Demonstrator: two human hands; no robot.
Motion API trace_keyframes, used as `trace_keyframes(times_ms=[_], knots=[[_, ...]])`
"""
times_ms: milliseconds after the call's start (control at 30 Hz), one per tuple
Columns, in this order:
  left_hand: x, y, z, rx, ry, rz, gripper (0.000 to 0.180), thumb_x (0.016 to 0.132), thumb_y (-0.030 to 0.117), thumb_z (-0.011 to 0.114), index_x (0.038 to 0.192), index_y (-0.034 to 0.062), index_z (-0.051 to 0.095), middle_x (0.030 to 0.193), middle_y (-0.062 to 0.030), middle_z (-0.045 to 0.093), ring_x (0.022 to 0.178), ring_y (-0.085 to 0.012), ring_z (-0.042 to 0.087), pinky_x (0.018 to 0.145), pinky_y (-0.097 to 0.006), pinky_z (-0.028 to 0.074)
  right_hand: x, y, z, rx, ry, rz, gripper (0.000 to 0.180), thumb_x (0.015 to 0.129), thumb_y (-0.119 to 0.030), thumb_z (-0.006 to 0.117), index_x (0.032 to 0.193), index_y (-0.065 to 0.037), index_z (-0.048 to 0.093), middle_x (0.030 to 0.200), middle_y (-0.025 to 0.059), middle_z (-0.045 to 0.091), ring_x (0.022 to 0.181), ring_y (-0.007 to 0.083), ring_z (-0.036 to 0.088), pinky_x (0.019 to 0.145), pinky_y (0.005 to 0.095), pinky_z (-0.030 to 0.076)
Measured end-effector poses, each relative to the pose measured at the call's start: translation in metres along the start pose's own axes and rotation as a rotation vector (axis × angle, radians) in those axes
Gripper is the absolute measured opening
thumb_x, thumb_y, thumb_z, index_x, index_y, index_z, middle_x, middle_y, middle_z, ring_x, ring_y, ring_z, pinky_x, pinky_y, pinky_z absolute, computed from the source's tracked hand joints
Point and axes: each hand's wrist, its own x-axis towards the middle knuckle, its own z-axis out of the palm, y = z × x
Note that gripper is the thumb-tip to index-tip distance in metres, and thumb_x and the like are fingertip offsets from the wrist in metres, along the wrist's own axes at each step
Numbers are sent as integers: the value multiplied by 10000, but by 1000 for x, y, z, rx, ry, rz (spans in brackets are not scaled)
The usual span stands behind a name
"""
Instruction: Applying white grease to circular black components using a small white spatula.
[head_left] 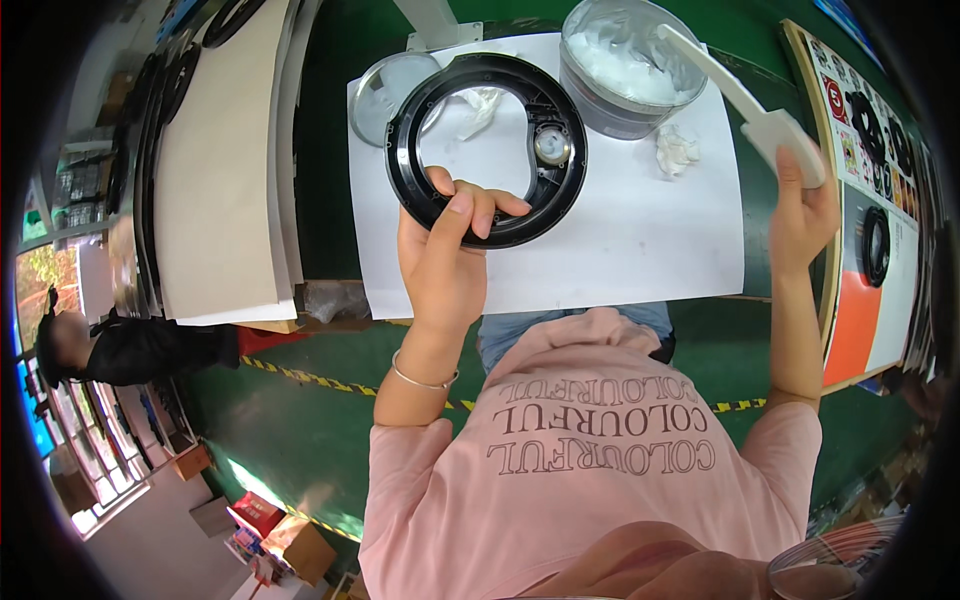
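Observation:
My left hand (pixel 446 240) is closed around the near rim of a black ring-shaped plastic housing (pixel 568 190), lifted over a white sheet. A round metal-edged recess (pixel 552 145) on the ring's right side has some whitish stuff in it. To the far right, my right hand (pixel 806 205) grips the broad end of a white plastic spatula (pixel 790 145). The spatula's narrow tip reaches over a clear tub (pixel 625 120) filled with white grease. Its tip looks near the grease; I cannot tell if they touch.
Under the work lies a white paper sheet (pixel 650 250). A round clear lid (pixel 372 105) sits behind the ring, and a crumpled tissue (pixel 678 150) beside the tub. Cardboard sheets (pixel 225 170) stand left; a board with black rings (pixel 865 300) is right. Another person (pixel 130 345) is far left.

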Motion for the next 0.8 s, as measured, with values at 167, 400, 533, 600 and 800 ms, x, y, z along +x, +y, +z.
trace_keyframes(times_ms=[167,400,533,600,800], knots=[[0,0,-5,-72,13,-30,89,830,61,411,917,69,395,630,-36,414,732,-238,545,733,-357,420,-2,-18,2,-883,-461,-869,186,696,29,527,857,-4,613,914,141,604,868,261,591,738,306,485],[2,1,-4,-77,0,-12,90,831,59,404,920,64,397,628,-38,415,729,-239,544,726,-355,416,-13,-41,-43,-939,-498,-790,256,679,-34,562,932,-5,588,937,145,592,862,274,586,720,309,480],[3,-1,1,-73,-39,-18,90,829,56,406,918,63,398,627,-39,414,728,-238,541,725,-354,416,-26,-30,-49,-363,-35,-71,249,777,-13,546,1024,19,554,976,131,593,863,181,574,753,250,441],[3,0,2,-79,-57,-23,89,828,56,407,917,63,398,627,-39,413,727,-237,540,726,-355,417,-20,-29,-41,-263,57,14,216,818,-13,509,1024,21,561,981,115,596,872,139,552,770,223,417],[-1,3,1,-31,-19,-14,81,828,52,408,907,60,396,629,-38,415,722,-233,535,725,-356,414,24,-39,-25,-895,-381,-764,257,737,24,506,983,8,578,973,135,593,919,251,572,832,291,423]])
